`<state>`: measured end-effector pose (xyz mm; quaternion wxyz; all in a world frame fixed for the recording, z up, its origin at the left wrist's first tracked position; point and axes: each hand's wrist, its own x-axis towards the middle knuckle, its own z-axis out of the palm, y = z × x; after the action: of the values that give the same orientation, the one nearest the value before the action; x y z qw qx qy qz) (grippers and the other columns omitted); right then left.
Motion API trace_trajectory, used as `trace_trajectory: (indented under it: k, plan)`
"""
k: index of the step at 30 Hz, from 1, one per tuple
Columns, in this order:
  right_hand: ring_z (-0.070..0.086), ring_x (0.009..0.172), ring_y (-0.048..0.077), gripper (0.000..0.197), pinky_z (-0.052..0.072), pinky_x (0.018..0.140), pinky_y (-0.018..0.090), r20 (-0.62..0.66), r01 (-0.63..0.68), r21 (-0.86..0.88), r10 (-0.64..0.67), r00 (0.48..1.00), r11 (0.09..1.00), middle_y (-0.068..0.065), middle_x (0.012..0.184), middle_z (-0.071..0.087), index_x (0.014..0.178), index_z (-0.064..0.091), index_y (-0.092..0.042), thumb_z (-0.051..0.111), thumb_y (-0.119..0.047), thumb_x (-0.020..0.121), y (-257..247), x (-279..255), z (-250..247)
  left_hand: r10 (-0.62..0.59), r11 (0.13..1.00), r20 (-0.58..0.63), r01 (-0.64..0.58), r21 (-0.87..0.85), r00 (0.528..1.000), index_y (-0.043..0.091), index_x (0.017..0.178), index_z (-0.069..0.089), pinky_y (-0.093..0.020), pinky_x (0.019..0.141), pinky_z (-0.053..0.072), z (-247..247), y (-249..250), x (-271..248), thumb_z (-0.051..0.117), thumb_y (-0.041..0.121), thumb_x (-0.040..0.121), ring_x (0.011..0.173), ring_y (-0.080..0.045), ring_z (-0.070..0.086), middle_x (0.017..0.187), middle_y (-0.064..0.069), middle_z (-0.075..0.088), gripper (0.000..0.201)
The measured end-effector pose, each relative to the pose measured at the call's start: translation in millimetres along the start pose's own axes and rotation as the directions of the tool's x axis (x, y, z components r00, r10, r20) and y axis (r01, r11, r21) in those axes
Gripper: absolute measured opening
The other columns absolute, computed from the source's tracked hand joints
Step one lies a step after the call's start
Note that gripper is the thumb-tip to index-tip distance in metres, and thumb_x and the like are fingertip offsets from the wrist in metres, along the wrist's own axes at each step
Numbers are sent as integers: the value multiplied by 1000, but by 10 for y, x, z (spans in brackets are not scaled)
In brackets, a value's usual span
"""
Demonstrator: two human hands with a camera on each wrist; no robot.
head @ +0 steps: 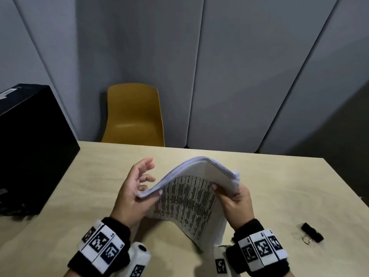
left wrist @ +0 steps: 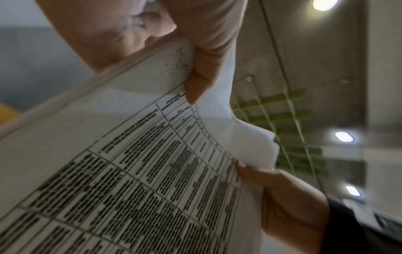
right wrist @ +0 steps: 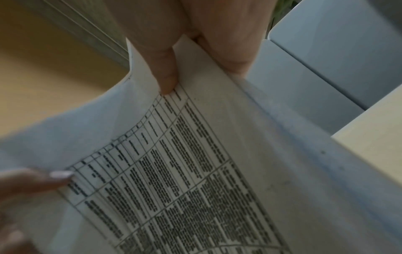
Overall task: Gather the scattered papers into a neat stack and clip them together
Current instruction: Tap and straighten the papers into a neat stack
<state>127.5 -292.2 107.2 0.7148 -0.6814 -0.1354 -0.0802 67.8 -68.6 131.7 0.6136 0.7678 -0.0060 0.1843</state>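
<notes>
Head view shows the papers (head: 191, 198) gathered into one thick stack, held in the air above the table (head: 279, 186) between both grips. The left hand (head: 131, 192) pinches the stack's left edge, thumb on the printed face, its other fingers spread loosely behind; the right hand (head: 235, 198) clamps the opposite edge, thumb on the printed face and fingers wrapped behind the sheets.

Handling — the stack is light and limp. It bows upward in an arch between the grips and sags below them, so it cannot be treated as a stiff slab. Loose sheets will probably slide against each other; the far edge already looks slightly uneven. Best hold is judged to be at two opposite edges, as now, and squaring should go better with one edge tapped on the table.

Orientation — the long axis runs from the far arched end toward the person's body, the near end drooping down toward the table. The printed table of text faces the person.

To the right of the right grip, well apart, a black binder clip (head: 312, 232) lies on the table, untouched.
</notes>
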Motion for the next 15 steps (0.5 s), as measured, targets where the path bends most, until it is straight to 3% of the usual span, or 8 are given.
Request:
trace_trajectory:
  k: [1, 4, 7, 10, 13, 15]
  plan:
    - [60, 62, -3, 36, 49, 61, 13, -1, 17, -2, -17, 1000, 1000, -16, 64, 69, 68, 71, -23, 62, 10, 80, -10, -21, 19, -15, 1000, -11, 15, -18, 1000, 36, 112, 51, -13, 75, 48, -5, -28, 5, 75, 8, 69, 92, -8, 57, 112, 7, 61, 56]
    - [60, 65, -4, 32, 49, 63, 14, 15, 89, -8, -89, 996, 996, -20, 68, 69, 73, 71, -35, 63, -4, 77, -84, -76, 88, 111, 986, -82, -100, 135, 990, 28, 94, 65, -13, 70, 47, -11, 25, 68, 64, 30, 77, 82, -8, 64, 86, 2, 71, 17]
    - [64, 74, -3, 28, 50, 69, 13, 2, 75, 13, -75, 997, 997, -17, 78, 72, 82, 69, -24, 64, 4, 79, -61, -98, 81, 120, 987, -92, -109, 116, 989, 21, 93, 68, -14, 70, 48, 1, 60, 66, 61, 24, 77, 78, -7, 63, 81, 2, 72, 18]
    - [65, 88, 6, 33, 51, 78, 19, 39, -12, -71, 14, 999, 997, -6, 92, 72, 100, 61, -19, 68, 3, 76, 41, -148, 55, -15, 995, 6, 15, 95, 1000, 36, 91, 67, -11, 73, 48, 12, -92, -30, 71, 23, 74, 76, 7, 63, 82, 27, 70, 21]
    - [65, 76, -1, 36, 52, 71, 17, 15, -43, -119, 45, 999, 992, -13, 77, 73, 85, 63, -25, 66, 9, 77, 82, -173, 50, -81, 982, -56, 89, 169, 995, 35, 78, 67, -10, 68, 46, 26, -243, -90, 71, 32, 75, 70, 12, 60, 72, 40, 64, 6]
    - [64, 70, -3, 32, 52, 67, 15, 9, -26, -92, 27, 1000, 995, -19, 73, 72, 80, 64, -22, 64, 10, 78, 39, -170, 56, -28, 978, -108, 49, 203, 994, 28, 84, 63, -5, 67, 43, 17, -231, -73, 69, 23, 80, 70, 18, 59, 70, 41, 63, 9]
